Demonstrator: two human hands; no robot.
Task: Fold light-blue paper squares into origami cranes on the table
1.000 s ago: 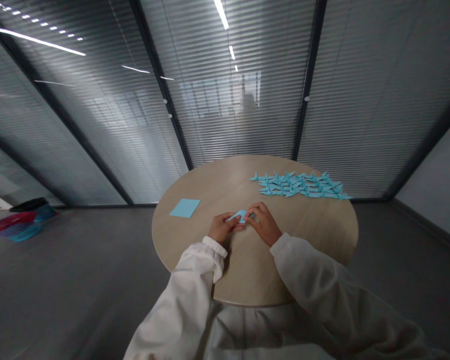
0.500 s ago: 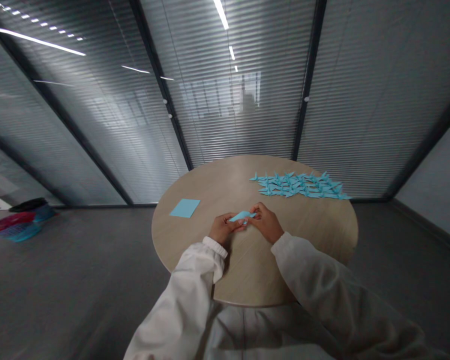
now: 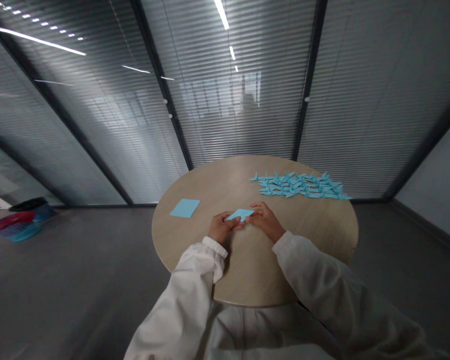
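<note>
A small piece of light-blue origami paper [image 3: 240,214], folded into a flat diamond, is held up over the near middle of the round table. My left hand [image 3: 222,227] pinches its left side, thumb on top and fingers beneath. At the right end of the paper, my right hand [image 3: 267,221] is closed with its fingertips on the edge. Part of the paper's lower side is hidden by the fingers. To the left, a light-blue sheet of paper [image 3: 185,208] lies flat on the table.
Rows of several folded blue paper cranes [image 3: 302,186] stand at the back right of the wooden table [image 3: 217,180]. Baskets with red and black liners [image 3: 17,227] sit on the floor at far left. Behind the table runs a glass partition with blinds [image 3: 240,135].
The folded paper has gone from a raised, curved shape to a flat diamond. My right hand's fingers have shifted slightly down at its right end, while the left hand keeps its pinch.
</note>
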